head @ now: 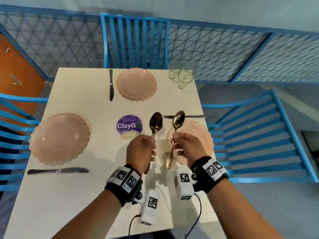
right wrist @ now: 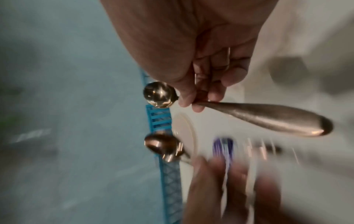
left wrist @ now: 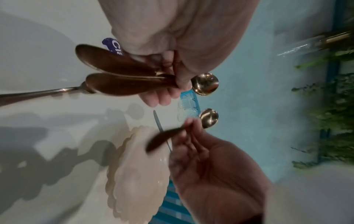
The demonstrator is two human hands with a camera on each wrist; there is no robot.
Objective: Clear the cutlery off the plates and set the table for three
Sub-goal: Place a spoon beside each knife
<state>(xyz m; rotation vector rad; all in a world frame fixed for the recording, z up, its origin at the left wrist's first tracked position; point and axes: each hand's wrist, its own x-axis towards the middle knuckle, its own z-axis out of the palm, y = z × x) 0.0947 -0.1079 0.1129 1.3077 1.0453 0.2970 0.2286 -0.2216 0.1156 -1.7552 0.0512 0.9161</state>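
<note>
Both hands are raised over the white table (head: 77,195), each holding gold cutlery upright. My left hand (head: 146,144) grips a spoon (head: 155,122); the left wrist view shows two handles (left wrist: 130,84) side by side in that fist. My right hand (head: 176,140) pinches the neck of another spoon (head: 178,119), whose handle (right wrist: 268,119) hangs free. Three pink scalloped plates sit bare: far (head: 136,83), left (head: 59,138), and right (head: 205,135), the last partly hidden under my right hand. A knife lies beside each plate: (head: 111,85), (head: 57,171), (head: 183,116).
Three clear glasses (head: 182,73) cluster at the table's far right corner. A purple ClayGo sticker (head: 129,125) marks the table's middle. Blue slatted chairs stand at the far side (head: 134,40), left (head: 15,135) and right (head: 259,135). A blue lattice railing runs behind.
</note>
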